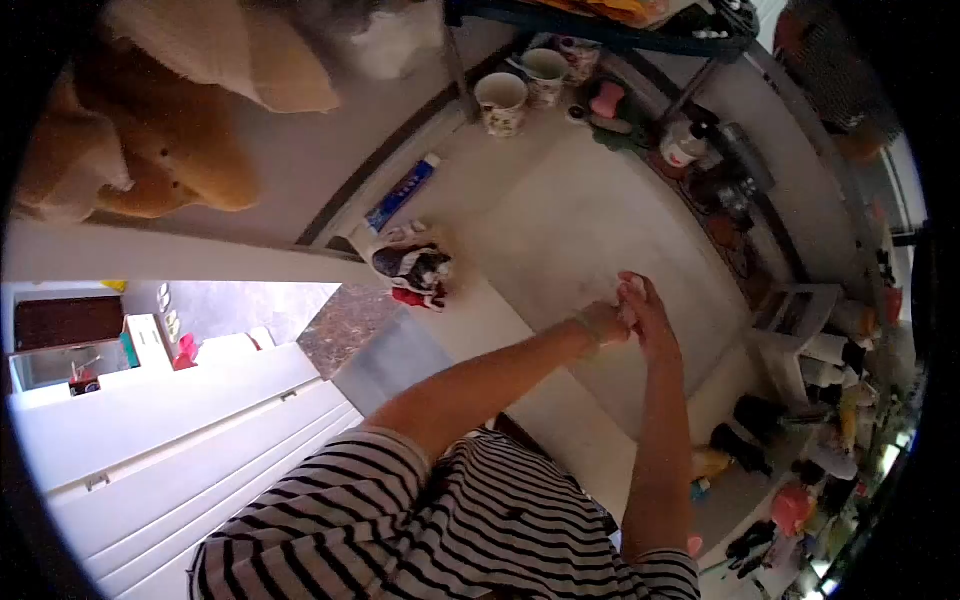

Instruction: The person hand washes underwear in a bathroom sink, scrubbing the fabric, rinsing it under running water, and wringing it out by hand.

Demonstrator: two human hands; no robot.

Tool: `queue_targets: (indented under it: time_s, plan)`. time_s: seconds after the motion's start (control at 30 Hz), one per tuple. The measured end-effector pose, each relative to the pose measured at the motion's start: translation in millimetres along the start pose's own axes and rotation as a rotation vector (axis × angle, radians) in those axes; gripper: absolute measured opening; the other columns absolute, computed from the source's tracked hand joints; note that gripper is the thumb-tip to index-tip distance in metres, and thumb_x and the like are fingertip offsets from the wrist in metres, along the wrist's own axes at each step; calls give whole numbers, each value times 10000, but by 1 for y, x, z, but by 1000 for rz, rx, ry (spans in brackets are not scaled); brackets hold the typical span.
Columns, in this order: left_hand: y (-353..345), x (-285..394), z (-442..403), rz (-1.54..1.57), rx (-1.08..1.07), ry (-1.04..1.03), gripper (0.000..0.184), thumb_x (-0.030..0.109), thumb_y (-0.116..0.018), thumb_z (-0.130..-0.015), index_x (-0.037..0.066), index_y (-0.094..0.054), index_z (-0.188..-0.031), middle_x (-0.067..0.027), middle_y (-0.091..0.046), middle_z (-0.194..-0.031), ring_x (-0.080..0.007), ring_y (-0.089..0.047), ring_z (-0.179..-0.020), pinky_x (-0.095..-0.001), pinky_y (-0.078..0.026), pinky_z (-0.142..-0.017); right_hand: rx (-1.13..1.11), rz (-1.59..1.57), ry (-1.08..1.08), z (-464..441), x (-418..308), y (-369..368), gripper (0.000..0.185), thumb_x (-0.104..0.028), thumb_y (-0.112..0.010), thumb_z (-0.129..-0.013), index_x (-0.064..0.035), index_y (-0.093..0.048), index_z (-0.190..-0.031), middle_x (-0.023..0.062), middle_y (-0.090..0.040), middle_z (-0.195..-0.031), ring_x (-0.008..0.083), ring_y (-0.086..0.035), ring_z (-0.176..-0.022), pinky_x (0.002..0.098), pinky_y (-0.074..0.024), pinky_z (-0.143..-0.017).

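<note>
Over the pale sink basin point(570, 220), my two hands meet and touch each other. My left hand point(608, 322), with a band at the wrist, reaches in from the left. Its fingers are mostly hidden against the other hand. Coming up from below, my right hand point(650, 312) has its fingers bent round the fingers of the left. Whether anything small lies between them cannot be made out. Left of the hands, on the counter edge, sits a dark, white and red bundle point(415, 268). A blue toothpaste tube or box point(402, 193) lies beyond it.
Patterned mugs point(502, 103) stand at the back corner, near a pink soap-like item point(607, 98). A white bottle point(683, 144) and dark bottles line the back right edge. A small white rack point(795, 315) and several toiletries crowd the right. Cloths point(170, 130) hang upper left.
</note>
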State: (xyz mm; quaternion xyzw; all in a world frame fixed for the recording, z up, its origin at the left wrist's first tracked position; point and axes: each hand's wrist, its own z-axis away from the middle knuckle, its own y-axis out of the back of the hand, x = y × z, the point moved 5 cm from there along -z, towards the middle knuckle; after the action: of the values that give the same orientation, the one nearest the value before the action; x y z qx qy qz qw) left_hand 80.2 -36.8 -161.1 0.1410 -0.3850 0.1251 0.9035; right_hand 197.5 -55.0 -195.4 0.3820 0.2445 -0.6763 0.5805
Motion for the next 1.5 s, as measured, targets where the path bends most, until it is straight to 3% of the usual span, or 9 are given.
queue_targets:
  time_s: [0.07, 0.17, 0.23, 0.4, 0.6, 0.7, 0.9, 0.97, 1.5]
  plan:
    - [-13, -4, 9, 690, -292, 74, 261, 253, -636, -761, 30, -602, -892, -106, -619, -818, -183, -613, -709, -290, -464, -488, -237, -453, 83, 50, -38, -12, 624, -328, -599, -782, -110, -330, -1300, 153, -421, -1254, 298, -487, -1065, 434, -377, -908]
    - [-14, 17, 41, 1211, -385, 16, 216, 221, -632, -783, 33, -600, -884, -97, -617, -780, -148, -614, -645, -198, -424, -415, -347, -833, 217, 80, -68, -37, 649, -251, -613, -771, -120, -295, -1321, 140, -423, -1223, 272, -465, -1078, 408, -389, -897]
    - [-25, 20, 36, 1296, -389, 31, 196, 215, -630, -787, 49, -601, -886, -79, -621, -777, -144, -614, -641, -188, -407, -390, -396, -1022, 310, 82, -76, -42, 663, -197, -628, -755, -128, -296, -1325, 127, -430, -1195, 246, -438, -1098, 371, -398, -888]
    - [-18, 46, 58, 1411, -440, -18, 139, 216, -620, -797, 91, -582, -842, -27, -605, -730, -117, -586, -575, -169, -361, -351, -287, -941, 331, 69, -73, -22, 450, -75, -620, -721, -84, -449, -1137, 87, -559, -912, 162, -550, -719, 291, -464, -608]
    - [-38, 49, 39, 1240, -489, -58, 145, 177, -603, -777, 112, -499, -700, 20, -460, -543, -77, -425, -414, -196, -283, -333, -72, -272, 128, 92, -112, -7, 252, -92, -615, -762, -92, -516, -993, -21, -466, -613, 75, -405, -500, 194, -353, -472]
    - [-48, 48, 21, 875, -273, 51, 99, 132, -585, -739, 93, -501, -704, 1, -461, -543, -105, -430, -410, -247, -305, -338, -20, -192, 66, 86, -105, -1, 206, -145, -632, -776, -70, -537, -943, -28, -458, -621, 64, -401, -515, 193, -336, -473]
    - [-44, 47, -11, -116, 329, -468, 185, 136, -569, -715, 26, -563, -863, -124, -589, -666, -290, -562, -569, -365, -451, -534, 206, -23, 91, 52, -67, 12, 224, -242, -640, -783, -46, -552, -844, 11, -510, -680, 105, -464, -609, 261, -387, -551]
    - [-40, 40, -2, -121, 431, -257, 189, 142, -491, -780, -16, -568, -851, -171, -601, -838, -257, -574, -864, -336, -463, -706, 269, -2, 30, 42, -57, 11, 257, -263, -642, -780, -41, -544, -863, 0, -486, -667, 91, -444, -589, 235, -371, -528]
    - [-34, 13, 1, -90, 287, -3, 174, 114, -469, -819, 23, -597, -893, -140, -631, -905, -259, -620, -827, -358, -486, -690, 347, -152, 7, 14, -2, 11, 301, -288, -536, -831, -68, -464, -638, 23, -436, -568, 138, -413, -524, 284, -333, -513]
